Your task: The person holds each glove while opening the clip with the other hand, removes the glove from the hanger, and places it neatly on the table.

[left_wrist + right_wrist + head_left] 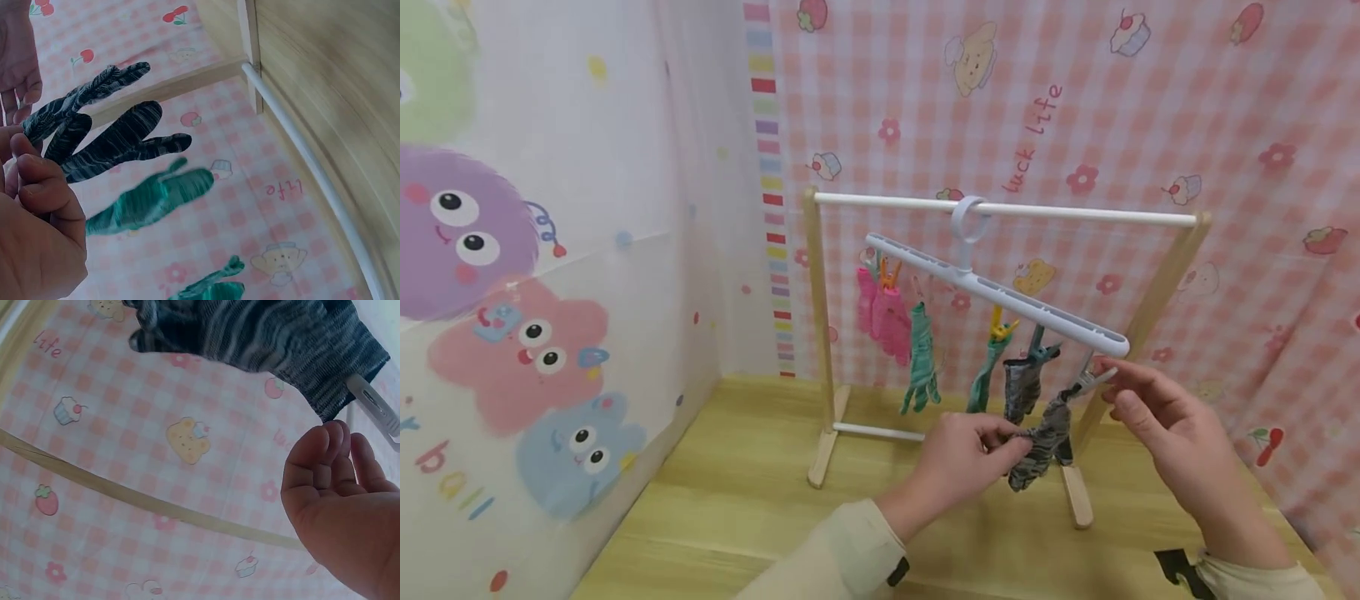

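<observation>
A small hanger [1045, 308] hangs tilted from a white rod, its right end lower. At that end a grey striped glove [1043, 446] hangs from a pale clip [372, 406]. My left hand [966, 458] pinches this glove between thumb and fingers. Beside the clip, my right hand [1187, 450] has its thumb and fingers apart; in the right wrist view its fingertips are close to the cuff, and I cannot tell whether they touch. Another grey glove [1021, 390] hangs just behind, then green gloves [922, 354] and pink gloves [887, 321] farther left.
A wooden stand with a white top rod [1075, 213] and a lower white bar [880, 431] stands on the wood-grain table [685, 517]. Its right foot [1077, 500] lies between my hands. A pink checked cloth [880, 67] hangs behind, a cartoon-printed sheet [640, 317] at left.
</observation>
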A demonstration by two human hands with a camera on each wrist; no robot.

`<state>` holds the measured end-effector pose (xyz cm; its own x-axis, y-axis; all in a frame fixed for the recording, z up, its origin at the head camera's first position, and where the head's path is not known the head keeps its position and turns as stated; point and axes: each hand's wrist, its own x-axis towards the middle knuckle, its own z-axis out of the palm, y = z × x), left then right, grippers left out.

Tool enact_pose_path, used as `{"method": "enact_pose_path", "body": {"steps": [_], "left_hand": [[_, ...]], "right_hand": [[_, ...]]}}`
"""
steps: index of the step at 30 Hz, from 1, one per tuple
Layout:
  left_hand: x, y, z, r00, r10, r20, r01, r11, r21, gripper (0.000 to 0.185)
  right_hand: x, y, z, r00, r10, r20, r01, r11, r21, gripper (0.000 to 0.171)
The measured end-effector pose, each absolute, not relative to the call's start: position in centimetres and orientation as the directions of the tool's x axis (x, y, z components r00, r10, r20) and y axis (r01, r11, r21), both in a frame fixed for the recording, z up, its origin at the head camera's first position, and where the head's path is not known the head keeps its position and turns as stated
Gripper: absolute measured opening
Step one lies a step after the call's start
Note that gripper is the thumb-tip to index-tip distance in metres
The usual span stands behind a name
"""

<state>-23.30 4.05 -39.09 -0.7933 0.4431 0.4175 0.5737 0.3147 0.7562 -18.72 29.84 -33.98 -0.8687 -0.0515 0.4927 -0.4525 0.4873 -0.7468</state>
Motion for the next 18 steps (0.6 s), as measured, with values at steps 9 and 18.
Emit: {"method": "enact_pose_path", "body": {"steps": [9,18], "left_hand": [[-23.7,2.7,-38.3,-0.779,0.474,0.41,0.59,0.332,0.736,0.02],[-23.5,1.1,-38.6,-0.796,0.485,0.362,0.556,0.347,0.756,0.02]], "right_hand": [[-19.8,30.6,-31.1,-0.903,-0.139,0.408,-0.405,0.593,-0.696,0.035],[-21.2,31.5,-30.7,-0.919,-0.272,0.284,-0.389,0.519,-0.761,0.027]]}}
